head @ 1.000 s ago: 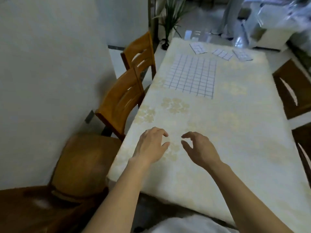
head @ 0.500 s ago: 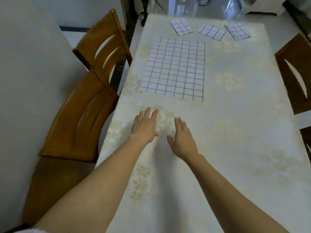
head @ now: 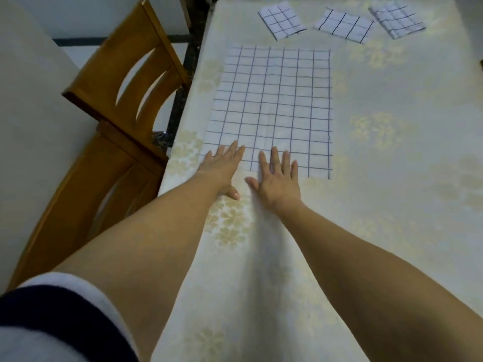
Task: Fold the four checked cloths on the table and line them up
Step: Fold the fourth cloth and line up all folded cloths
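Both hands lie flat, fingers straight and spread: left hand [head: 222,165] and right hand [head: 279,176] on the near edge of the unfolded white blue-checked rectangular cloth [head: 271,105], spread smooth on the cream floral-patterned tablecloth [head: 392,178].

Left upper arm: short sleeve [head: 60,322], dark, probably navy, edged with a pale band; fabric detail is blurred. Left hand [head: 222,169] and right hand [head: 278,178]: bare, as are both forearms.

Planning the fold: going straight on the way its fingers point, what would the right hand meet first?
The unfolded checked cloth. The right hand reaches over its near edge with its fingertips, though contact is unclear.
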A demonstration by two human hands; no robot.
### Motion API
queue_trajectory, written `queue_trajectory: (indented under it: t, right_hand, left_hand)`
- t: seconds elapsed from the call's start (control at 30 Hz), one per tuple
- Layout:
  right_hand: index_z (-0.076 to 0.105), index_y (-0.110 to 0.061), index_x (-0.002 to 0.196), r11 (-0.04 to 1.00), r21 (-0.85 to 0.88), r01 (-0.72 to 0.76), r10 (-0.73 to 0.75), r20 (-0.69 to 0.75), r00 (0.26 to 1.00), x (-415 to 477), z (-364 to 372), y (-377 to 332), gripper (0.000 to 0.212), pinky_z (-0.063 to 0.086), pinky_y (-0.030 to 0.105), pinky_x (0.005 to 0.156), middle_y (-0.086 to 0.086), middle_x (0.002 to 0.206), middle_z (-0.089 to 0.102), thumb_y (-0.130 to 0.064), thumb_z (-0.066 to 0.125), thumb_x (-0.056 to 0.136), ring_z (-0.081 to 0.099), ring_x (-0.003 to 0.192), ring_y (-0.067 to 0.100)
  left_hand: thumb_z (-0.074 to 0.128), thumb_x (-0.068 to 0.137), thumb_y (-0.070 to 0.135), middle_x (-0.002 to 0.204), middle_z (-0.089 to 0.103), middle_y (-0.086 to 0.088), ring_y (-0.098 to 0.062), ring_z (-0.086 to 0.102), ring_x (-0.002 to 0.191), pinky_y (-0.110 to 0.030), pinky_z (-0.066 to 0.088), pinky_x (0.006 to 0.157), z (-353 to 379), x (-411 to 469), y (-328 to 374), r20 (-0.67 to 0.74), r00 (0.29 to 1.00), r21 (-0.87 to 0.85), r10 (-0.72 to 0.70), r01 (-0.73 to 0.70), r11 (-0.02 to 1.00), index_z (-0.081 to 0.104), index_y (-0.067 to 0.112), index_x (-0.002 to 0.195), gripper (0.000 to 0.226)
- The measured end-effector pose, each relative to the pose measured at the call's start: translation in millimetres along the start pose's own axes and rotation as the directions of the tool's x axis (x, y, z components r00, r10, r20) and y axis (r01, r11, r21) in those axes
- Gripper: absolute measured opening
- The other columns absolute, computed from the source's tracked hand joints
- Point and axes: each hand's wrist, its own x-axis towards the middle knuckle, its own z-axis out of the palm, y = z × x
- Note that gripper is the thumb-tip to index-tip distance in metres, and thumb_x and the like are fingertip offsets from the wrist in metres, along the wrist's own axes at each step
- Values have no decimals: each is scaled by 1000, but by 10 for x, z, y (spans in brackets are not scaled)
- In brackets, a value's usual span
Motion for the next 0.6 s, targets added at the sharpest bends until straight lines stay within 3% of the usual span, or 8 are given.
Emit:
queue_trajectory:
  t: [0.17,0.3,0.43,0.53,0.6]
  right_hand:
    - [-13,-27,158,999,-32,-23,25,47,999,-48,-88,-62,77,-6,54,123,10,164,-23,-66,18,100,-21,150,37]
    - [-14,-32,157,999,-51,-19,23,81,996,-391,-75,-175,74,-4,51,124,9,164,-23,-67,15,100,-19,151,35]
    - [-11,-35,157,999,-44,-32,38,149,988,-903,0,-301,68,-1,48,125,5,165,-21,-65,10,100,-15,153,32]
    - [-10,-35,157,997,-58,-49,60,225,972,-1432,108,-424,69,1,46,124,4,166,-19,-65,13,100,-14,153,30]
    - [-10,-33,158,997,-55,-46,60,267,962,-1774,198,-512,71,2,46,124,4,166,-19,-65,16,99,-14,153,30]
  left_hand:
    - [84,77,44,167,-18,2,-26,-4,155,-51,4,125,-40,-50,93,23,1000,70,-4,3,998,-11,22,160,128]
    - [76,85,44,169,-8,0,-23,15,153,-45,11,125,58,-379,203,-175,985,75,13,0,997,-3,24,161,111]
    - [57,99,41,168,-15,3,-21,-4,155,-42,0,126,478,-939,215,-326,937,83,125,-104,991,-9,29,160,91]
    - [54,101,26,167,-18,1,-22,-10,155,-43,-2,126,741,-1350,217,-290,950,-16,116,-126,992,-8,26,160,86]
    - [47,103,28,167,-19,-1,-24,-12,155,-44,-3,126,849,-1501,215,-238,963,-45,125,-139,989,-6,24,161,79]
